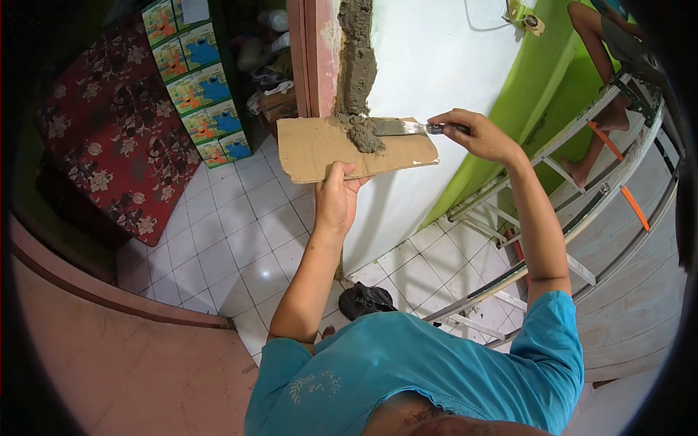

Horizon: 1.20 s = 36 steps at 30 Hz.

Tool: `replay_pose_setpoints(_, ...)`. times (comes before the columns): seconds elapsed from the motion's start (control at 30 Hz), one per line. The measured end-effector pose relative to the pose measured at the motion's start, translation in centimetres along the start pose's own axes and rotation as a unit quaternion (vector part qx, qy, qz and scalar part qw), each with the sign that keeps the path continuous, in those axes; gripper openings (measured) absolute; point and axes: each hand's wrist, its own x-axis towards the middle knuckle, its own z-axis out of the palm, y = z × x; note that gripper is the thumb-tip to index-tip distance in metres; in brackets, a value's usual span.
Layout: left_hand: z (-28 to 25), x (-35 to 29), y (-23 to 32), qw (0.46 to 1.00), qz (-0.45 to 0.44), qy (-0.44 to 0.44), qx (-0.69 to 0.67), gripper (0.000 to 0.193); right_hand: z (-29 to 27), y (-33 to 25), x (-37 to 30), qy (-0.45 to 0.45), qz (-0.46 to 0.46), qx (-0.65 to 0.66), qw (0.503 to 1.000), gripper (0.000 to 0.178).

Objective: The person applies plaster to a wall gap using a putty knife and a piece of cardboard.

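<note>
My left hand [337,195] grips the near edge of a flat piece of brown cardboard [313,149], thumb on top, and holds it up against the wall. On the cardboard lies a lump of wet grey mortar [365,136]. My right hand [476,134] is closed round the dark handle of a putty knife [398,128]. Its metal blade lies over the cardboard, the tip touching the mortar. Just beyond the cardboard, a rough strip of grey mortar [358,69] runs up the wall beside the door frame.
A metal stepladder [538,163] stands at the right, with another person's bare legs [592,145] on it. A black plastic bag [363,299] sits on the tiled floor [247,211]. At the left are a red floral mattress [116,131] and a column of printed boxes [200,80].
</note>
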Motion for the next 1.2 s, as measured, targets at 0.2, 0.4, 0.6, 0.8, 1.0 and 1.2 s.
replay_pose_setpoints(0.2, 0.2, 0.1, 0.2, 1.000, 0.006, -0.007, 0.000, 0.028, 1.9, 1.8, 1.3, -0.014, -0.025, 0.074, 0.997, 0.030)
replay_pose_setpoints(0.4, 0.2, 0.2, 0.1, 1.000, 0.014, -0.015, 0.002, 0.029, 2.1, 1.7, 0.8, -0.011, 0.007, 0.120, 0.993, 0.031)
replay_pose_setpoints(0.6, 0.4, 0.1, 0.2, 1.000, 0.005, -0.021, -0.003, 0.042, 1.1, 1.0, 0.4, -0.007, 0.014, 0.130, 0.991, 0.035)
replay_pose_setpoints(0.8, 0.2, 0.2, 0.0, 1.000, 0.006, -0.013, 0.006, 0.042, -1.1, -1.7, 0.8, -0.012, 0.021, 0.172, 0.985, 0.035)
replay_pose_setpoints(1.0, 0.9, -0.1, 0.4, 1.000, 0.008, -0.013, 0.000, 0.037, -3.6, -4.4, 2.7, 0.020, 0.028, 0.158, 0.987, 0.034)
replay_pose_setpoints(1.2, 0.8, 0.0, 0.3, 1.000, 0.009, -0.004, 0.002, 0.035, -5.3, -6.1, 4.5, 0.033, 0.063, 0.178, 0.981, 0.034)
